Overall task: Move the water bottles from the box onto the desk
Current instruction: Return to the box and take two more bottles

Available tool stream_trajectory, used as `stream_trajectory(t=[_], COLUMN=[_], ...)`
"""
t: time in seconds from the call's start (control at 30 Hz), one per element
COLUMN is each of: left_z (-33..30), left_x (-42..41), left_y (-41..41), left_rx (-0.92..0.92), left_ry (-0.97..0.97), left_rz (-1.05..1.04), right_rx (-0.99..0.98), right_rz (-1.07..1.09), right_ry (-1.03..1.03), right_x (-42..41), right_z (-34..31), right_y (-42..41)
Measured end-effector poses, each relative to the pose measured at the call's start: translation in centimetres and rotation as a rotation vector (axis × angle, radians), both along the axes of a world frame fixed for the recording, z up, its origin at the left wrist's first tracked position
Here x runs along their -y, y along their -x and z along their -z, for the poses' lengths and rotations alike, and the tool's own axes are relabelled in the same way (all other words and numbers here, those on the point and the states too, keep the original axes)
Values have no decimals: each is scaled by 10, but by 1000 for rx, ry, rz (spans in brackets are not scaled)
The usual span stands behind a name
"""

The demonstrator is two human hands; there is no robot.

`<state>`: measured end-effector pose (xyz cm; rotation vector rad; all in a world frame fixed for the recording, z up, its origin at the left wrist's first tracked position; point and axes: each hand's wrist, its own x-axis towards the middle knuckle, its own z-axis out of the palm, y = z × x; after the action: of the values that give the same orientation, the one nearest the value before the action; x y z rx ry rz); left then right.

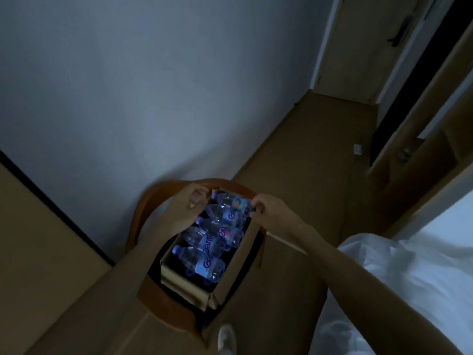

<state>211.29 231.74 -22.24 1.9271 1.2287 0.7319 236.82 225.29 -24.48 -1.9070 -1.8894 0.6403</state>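
Note:
An open cardboard box (236, 254) sits on a wooden chair (151, 201) by the wall. Several clear water bottles with blue-and-white labels lie in it, one near the front (204, 263). The farthest bottle (231, 201) lies across the top of the pile. My right hand (268, 210) pinches its cap end at the box's right side. Over the box's far left corner, my left hand (183, 207) hovers with curled fingers close to that bottle's base; whether it touches it is unclear. The desk (38, 239) is the pale surface at the left.
A bed with white bedding (409, 278) fills the lower right. A wardrobe with open shelves (422, 155) stands at the right, and a door (358, 47) closes the narrow floor passage behind the chair. My foot (226, 339) is on the floor below the chair.

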Motion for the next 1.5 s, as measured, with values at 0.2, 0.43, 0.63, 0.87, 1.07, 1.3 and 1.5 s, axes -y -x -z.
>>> stream_trajectory(t=[0.2,0.43,0.63,0.87,1.07,1.3,1.5], left_z=[41,94,153,216,237,238,223], left_x=[-52,-106,-109,-85,-77,-66,-54], left_y=[8,26,54,62,43,33,40], left_rx=[52,65,-93,-247,-251,-340,-227], left_ry=[108,343,449,681,849,826,848], left_rz=[-193,-374,-442,-454,-420,-573,-788], right_rx=[-23,22,52,46,57,43,48], right_rz=[-154,-263,-386,-484,-593,-727,-894], right_ry=[79,232,430,557,648,735,729], right_x=[-84,-153,-192,-212,-231,-279,-304], right_z=[36,72,109,145,166,184,193], right_y=[0,5,22,42,46,66,117])
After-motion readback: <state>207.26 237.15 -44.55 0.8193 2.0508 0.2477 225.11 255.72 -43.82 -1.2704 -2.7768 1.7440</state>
